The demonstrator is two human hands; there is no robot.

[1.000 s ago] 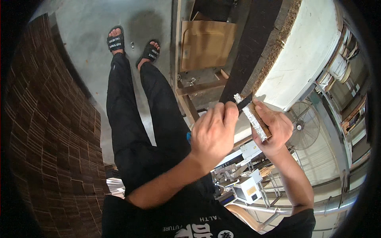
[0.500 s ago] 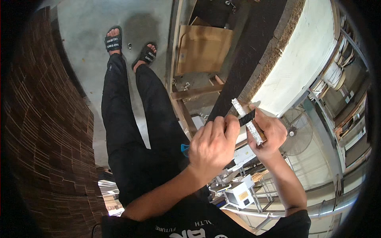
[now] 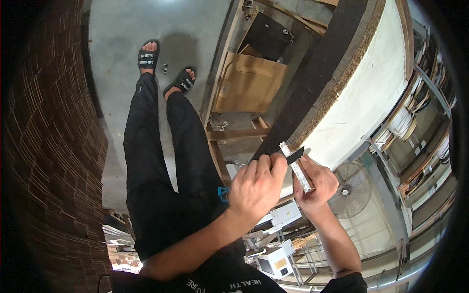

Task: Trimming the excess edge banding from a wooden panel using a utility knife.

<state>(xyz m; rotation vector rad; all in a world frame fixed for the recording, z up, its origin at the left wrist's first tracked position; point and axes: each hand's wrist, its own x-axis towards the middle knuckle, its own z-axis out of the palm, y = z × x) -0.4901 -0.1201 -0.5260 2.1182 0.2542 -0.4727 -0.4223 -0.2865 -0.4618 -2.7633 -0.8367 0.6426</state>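
Observation:
My left hand (image 3: 258, 186) is closed, thumb and fingers pressed together on a flat black strip (image 3: 295, 155). The strip lies across a short block (image 3: 301, 177) that has a rough, silvery-white narrow face and brown sides. My right hand (image 3: 318, 181) wraps round this block from the right and holds it up at a slant. The strip's free end reaches past the block toward the right thumb. What the strip is exactly, I cannot make out. Below both hands is a long white-topped board (image 3: 354, 112) with a rough, fibrous brown edge.
A brown panel (image 3: 254, 83) leans inside a wooden frame (image 3: 239, 134) beyond my hands. Stacked dark brown strips (image 3: 49, 141) rise at the left. A round fan (image 3: 345, 190) and a white machine (image 3: 277, 261) stand at the right. Small fittings (image 3: 165, 69) lie by my sandals.
The strip has slid along the block's white face toward its far end. Both hands appear slightly further left and lower, and the whole view has shifted a little.

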